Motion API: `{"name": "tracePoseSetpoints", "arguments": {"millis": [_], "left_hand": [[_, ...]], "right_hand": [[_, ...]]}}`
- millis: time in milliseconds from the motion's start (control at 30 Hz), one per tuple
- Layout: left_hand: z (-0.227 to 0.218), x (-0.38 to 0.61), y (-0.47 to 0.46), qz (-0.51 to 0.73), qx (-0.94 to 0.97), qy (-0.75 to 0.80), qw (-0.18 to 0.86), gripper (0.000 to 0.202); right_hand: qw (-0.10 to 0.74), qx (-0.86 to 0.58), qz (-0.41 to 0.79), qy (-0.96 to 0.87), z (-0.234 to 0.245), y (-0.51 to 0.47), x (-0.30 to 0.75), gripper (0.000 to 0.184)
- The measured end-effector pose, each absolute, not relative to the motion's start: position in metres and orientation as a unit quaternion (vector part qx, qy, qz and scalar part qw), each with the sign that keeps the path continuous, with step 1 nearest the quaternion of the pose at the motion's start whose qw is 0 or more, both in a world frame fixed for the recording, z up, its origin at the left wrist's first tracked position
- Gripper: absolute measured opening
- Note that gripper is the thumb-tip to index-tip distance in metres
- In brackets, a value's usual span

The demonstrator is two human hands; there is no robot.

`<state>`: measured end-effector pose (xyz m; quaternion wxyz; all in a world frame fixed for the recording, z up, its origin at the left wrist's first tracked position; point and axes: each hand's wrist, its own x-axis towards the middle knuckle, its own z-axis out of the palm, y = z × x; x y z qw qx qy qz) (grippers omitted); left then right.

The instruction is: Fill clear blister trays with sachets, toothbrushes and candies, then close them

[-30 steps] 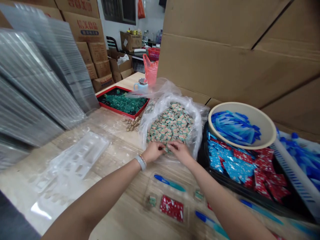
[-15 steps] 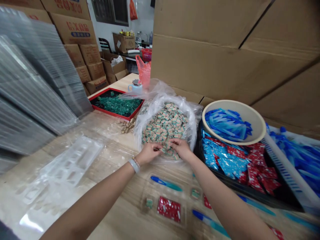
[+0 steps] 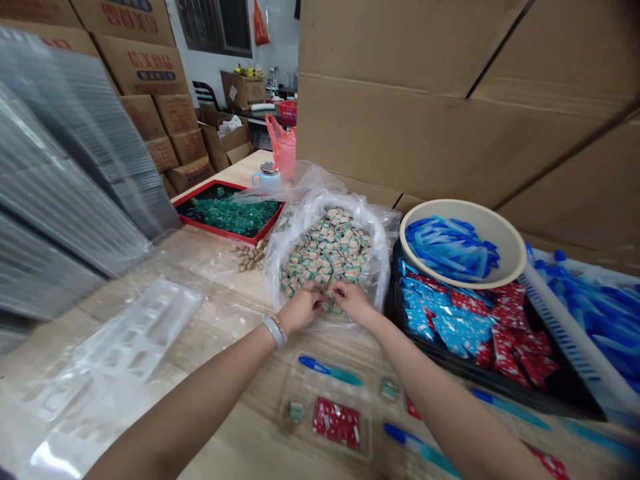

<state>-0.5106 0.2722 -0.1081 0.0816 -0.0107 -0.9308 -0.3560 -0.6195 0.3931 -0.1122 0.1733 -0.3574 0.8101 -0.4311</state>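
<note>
small cream-and-green sachets [image 3: 327, 257] still sit heaped in a clear plastic bag [image 3: 377, 253] on the wooden table [image 3: 250, 433], the left hand [image 3: 300, 310] and right hand [image 3: 353, 300] curled into the pile's near edge, any grip hidden, while a nearby blister tray [image 3: 305, 437] already holds a red packet [image 3: 336, 423].

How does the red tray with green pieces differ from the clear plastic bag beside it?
The red tray is rigid, while the clear plastic bag is soft and crumpled. The tray holds a low layer of green pieces; the bag holds a deep heap of small square packets. Both sit on the wooden table.
</note>
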Motion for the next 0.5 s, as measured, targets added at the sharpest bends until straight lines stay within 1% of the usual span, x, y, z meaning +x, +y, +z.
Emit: {"name": "tracePoseSetpoints", "arguments": {"millis": [133,300,400,500], "left_hand": [[-0.108,-0.513,0.272,-0.357,-0.021,-0.931,0.075,0.017],[-0.106,-0.517,0.270,-0.391,0.016,-0.916,0.092,0.009],[-0.108,-0.515,0.264,-0.429,0.027,-0.900,0.074,0.006],[-0.109,-0.510,0.256,-0.460,0.036,-0.886,0.056,0.006]], "right_hand": [[0.195,-0.337,-0.459,0.799,-0.114,0.391,-0.618,0.014],[0.207,-0.247,-0.524,0.788,-0.125,0.388,-0.617,0.010],[0.209,-0.209,-0.561,0.773,-0.118,0.390,-0.622,0.010],[0.226,-0.202,-0.576,0.759,-0.104,0.394,-0.627,0.010]]}}
